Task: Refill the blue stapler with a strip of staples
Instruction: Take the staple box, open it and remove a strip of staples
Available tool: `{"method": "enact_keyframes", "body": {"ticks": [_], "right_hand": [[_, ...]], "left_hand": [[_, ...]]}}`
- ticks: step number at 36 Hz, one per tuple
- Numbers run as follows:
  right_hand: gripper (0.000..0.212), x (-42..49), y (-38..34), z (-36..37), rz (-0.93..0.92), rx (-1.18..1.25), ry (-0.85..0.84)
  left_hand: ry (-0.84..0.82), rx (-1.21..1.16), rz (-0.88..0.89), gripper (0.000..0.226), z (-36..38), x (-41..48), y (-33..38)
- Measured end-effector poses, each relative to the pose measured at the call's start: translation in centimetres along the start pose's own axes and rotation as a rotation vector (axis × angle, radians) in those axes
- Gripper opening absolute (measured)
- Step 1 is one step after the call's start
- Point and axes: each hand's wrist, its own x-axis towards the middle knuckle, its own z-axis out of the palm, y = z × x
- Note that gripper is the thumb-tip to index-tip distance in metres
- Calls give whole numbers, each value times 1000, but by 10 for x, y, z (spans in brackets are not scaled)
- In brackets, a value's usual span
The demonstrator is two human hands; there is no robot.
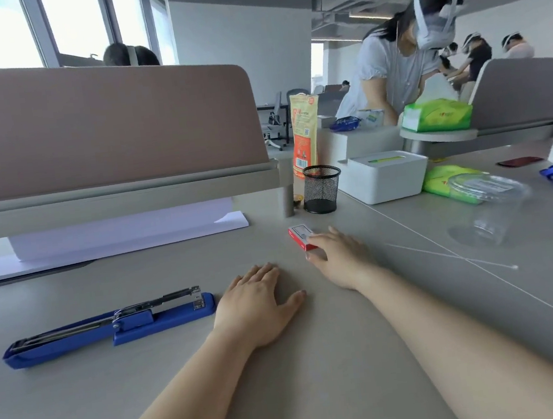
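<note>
**Right hand on the staple box, stapler lying open at the left**

Left hand point(261, 304) is flat on the grey surface point(319, 359), palm down, fingers spread, gripping nothing. It sits just beside the front end of the blue stapler point(109, 326), close to it but not quite touching.

Right hand point(337, 257) is further out, fingers curled down over the near end of the small red staple box point(301, 237). Fingertips and thumb are on the box, and the box is sitting on the surface, not lifted. Whether it is a firm grip or just contact, I cannot tell.

The stapler lies lengthwise well to the left of the box, its blue top swung back flat and the metal staple channel exposed on the blue base. I cannot tell whether any staples are in the channel.

Moving outward: a black mesh pen cup point(321, 188) stands beyond the box, beside an orange packet point(304, 137). To the right of it, a white lidded box point(385, 176), a green tissue pack point(448, 183), and a clear plastic cup point(488, 209) on its side. A stack of white paper point(126, 233) lies under the beige desk divider point(101, 132) at the left.
</note>
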Motion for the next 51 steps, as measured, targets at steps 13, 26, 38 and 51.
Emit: {"method": "enact_keyframes", "body": {"ticks": [13,26,38,51], "right_hand": [[27,-124,-8,-21,-66,95,183],[50,-121,-7,-19,61,68,262],[47,-119,-2,-16,23,238,187],[50,-116,-1,-16,0,280,155]], "left_hand": [[71,-84,-17,60,-9,-32,22],[126,-122,53,58,-4,-31,24],[61,-219,123,63,1,-28,22],[100,-170,143,53,0,-25,19]]}}
